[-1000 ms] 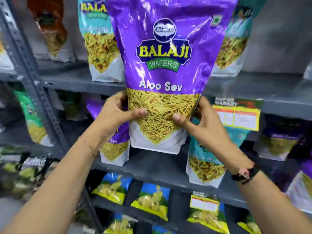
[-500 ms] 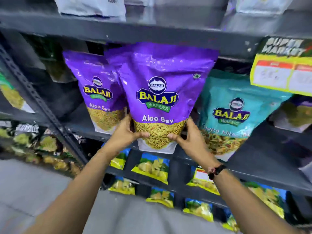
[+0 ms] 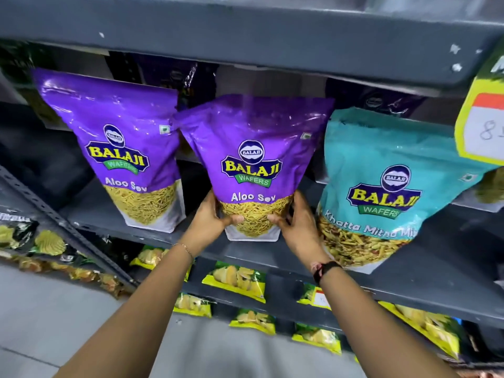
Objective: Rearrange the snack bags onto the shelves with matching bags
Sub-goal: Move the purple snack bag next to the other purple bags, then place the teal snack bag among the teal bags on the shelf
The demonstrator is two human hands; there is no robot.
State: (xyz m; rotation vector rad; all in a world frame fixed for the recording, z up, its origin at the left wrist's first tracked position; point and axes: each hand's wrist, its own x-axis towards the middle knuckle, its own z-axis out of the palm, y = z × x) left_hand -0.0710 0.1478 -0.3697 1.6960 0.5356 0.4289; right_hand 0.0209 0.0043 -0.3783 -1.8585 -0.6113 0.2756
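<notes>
A purple Aloo Sev bag (image 3: 253,148) stands upright at the front of the grey shelf (image 3: 272,255), in the middle of the head view. My left hand (image 3: 212,216) grips its lower left corner and my right hand (image 3: 297,222) grips its lower right corner, thumbs on the front. A second purple Aloo Sev bag (image 3: 122,143) stands just to its left on the same shelf. To its right a teal Khatta Mitha bag (image 3: 381,192) leans forward on that shelf.
The grey shelf above (image 3: 245,28) overhangs the bag tops. A yellow price tag (image 3: 482,118) hangs at the right. Dark purple bags (image 3: 174,75) sit behind. Yellow chip packets (image 3: 237,279) fill the lower shelves, and a slotted metal upright (image 3: 54,214) runs at the left.
Both hands carried the purple bag down from the upper shelf level into the middle shelf, beside the matching purple bag. The view has moved closer and lower.
</notes>
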